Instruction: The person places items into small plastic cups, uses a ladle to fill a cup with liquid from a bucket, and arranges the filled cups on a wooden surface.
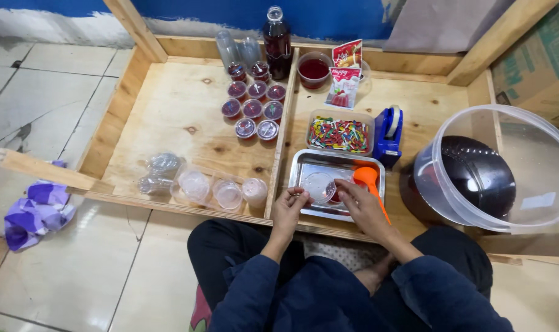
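You were capping a small cup [321, 187] over the metal tray [304, 161], left hand [290, 206] and right hand [360, 200] both pinching it, orange ladle [367, 178] alongside; pressing evenly comes next.

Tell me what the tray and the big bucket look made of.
Tray: likely stainless steel, with a shiny grey surface that mirrors light. Bucket: clear plastic, probably; the dark red liquid shows through its glossy, slightly cloudy wall.

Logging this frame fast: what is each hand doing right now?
Left hand: fingertips pinch the rim of the small clear cup over the metal tray.
Right hand: closed on the same cup, orange scoop beside it.
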